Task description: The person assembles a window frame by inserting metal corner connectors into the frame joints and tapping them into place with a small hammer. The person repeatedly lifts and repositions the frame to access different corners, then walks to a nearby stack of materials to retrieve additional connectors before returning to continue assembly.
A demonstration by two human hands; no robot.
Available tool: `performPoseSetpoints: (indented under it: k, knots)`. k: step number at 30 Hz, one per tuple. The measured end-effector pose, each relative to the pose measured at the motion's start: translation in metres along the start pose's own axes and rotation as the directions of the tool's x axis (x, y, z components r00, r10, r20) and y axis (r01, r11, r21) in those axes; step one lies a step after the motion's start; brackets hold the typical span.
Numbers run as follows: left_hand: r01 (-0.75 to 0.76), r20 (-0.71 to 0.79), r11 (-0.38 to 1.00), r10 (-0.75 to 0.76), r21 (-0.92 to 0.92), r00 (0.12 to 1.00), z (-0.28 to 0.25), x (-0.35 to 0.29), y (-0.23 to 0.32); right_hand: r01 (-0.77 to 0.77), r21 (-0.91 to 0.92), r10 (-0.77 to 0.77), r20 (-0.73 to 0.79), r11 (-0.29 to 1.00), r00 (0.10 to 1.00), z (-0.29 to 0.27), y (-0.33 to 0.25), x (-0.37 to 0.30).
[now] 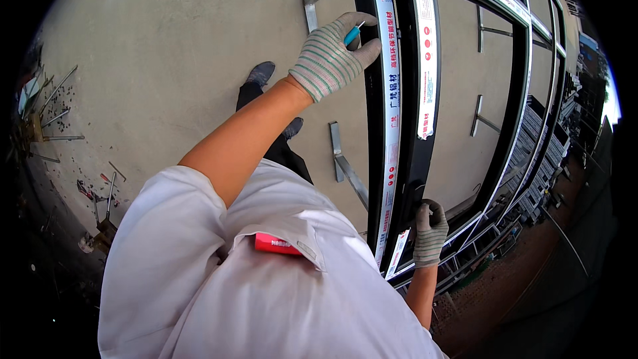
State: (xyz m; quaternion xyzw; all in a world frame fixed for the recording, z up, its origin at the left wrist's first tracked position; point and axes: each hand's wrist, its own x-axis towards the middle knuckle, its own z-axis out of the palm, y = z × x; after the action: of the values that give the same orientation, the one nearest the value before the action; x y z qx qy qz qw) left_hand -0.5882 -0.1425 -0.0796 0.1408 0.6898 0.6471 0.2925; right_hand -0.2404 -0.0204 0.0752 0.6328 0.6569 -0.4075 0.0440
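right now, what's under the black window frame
Grey T-shaped metal supports reach beneath the black window frame from the left; beige floor shows through its openings. Whatever lies directly below the bars is covered, including where any support might touch them.

Head-worn fisheye, downward, near both hands [325, 60] [430, 236]

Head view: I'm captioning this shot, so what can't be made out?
All in the head view:
Tool: lower end, hidden by the left hand.
Right hand: its curled fingers hide whether it grips anything.
Red thing: the rest, hidden by the pocket.
Frame: far end, cut off by the top edge.
Left-rim clutter: too small and dark.
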Motion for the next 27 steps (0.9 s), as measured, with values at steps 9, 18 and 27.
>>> performPoseSetpoints:
  k: [9,18,27]
  knots:
    - [-0.165,-0.232,0.976,0.195,0.14,0.953,0.036,0.005,-0.021,0.098,0.009,-0.099,0.102,0.995,0.99,-0.009,0.007,0.003]
    - [-0.149,-0.211,0.894,0.257,0.422,0.943,0.044,0.018,-0.004,0.112,0.012,-0.113,0.101,0.994,0.989,-0.009,0.009,0.005]
    - [-0.074,-0.081,0.83,0.142,0.553,0.987,0.033,0.023,0.016,0.098,0.049,-0.103,0.091,0.994,0.991,-0.01,0.007,0.002]
